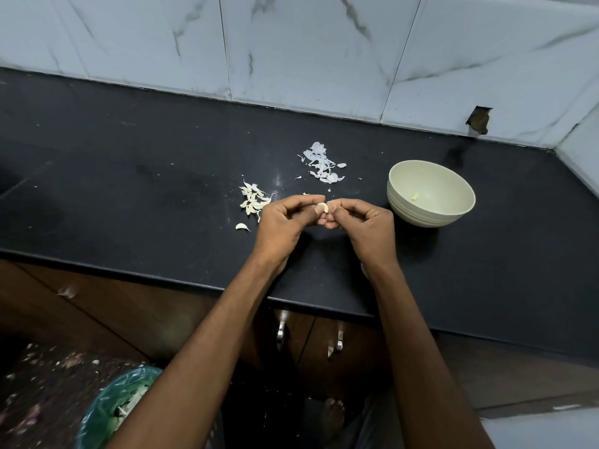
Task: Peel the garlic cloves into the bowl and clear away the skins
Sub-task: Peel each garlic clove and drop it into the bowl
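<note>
Left of the bowl (431, 193), both the left hand (285, 218) and right hand (359, 222) pinch one garlic clove (322, 208) with curled fingers above the worktop (129, 176).

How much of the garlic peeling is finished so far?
Early days. One small peeled piece lies in the bowl, and a heap of skins lies behind the hands. The left hand and right hand pinch a clove between them. The pile of unpeeled cloves still waits, and the skins remain uncleared.
</note>
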A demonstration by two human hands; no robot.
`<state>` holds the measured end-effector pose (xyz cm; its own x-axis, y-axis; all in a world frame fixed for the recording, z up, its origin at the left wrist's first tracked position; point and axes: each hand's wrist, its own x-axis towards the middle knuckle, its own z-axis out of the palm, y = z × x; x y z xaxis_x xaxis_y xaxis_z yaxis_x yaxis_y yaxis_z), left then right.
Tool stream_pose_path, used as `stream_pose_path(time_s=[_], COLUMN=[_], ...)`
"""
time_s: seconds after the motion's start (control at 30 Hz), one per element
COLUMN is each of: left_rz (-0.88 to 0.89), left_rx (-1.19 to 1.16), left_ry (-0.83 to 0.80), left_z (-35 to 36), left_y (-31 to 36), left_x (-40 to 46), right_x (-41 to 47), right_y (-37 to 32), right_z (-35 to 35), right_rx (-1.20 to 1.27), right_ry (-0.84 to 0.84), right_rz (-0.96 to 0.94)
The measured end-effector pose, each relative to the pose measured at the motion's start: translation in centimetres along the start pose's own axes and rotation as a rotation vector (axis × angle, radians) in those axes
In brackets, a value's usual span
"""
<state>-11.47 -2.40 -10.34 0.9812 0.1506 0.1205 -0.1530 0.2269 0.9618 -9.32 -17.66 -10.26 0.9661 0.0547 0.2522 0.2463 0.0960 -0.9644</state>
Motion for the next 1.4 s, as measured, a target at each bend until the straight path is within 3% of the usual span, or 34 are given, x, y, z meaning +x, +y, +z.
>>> stream_pose_path(time_s=[0.4, 0.7, 1.03, 1.4], left_rz=[0.002, 0.124, 0.166, 0.170], left_rx=[0.027, 0.232, 0.405, 0.404], left_ry=[0.082, 0.128, 0.184, 0.159], left_z=[0.0, -0.3, -0.3, -0.2], left_y=[-0.7, -1.4, -1.7, -1.0], left_x=[0.3, 0.4, 0.5, -0.2], right_x=[-0.3, -0.5, -0.2, -0.6], right_y=[0.0, 1.2, 1.7, 1.1], right_z=[0.1, 0.2, 0.3, 0.8], right_rx=[-0.081, -0.627, -0.700, -0.849], right_ry=[-0.008, -0.003, -0.080, -0.022], right_rz=[-0.020, -0.432, -0.396, -0.437])
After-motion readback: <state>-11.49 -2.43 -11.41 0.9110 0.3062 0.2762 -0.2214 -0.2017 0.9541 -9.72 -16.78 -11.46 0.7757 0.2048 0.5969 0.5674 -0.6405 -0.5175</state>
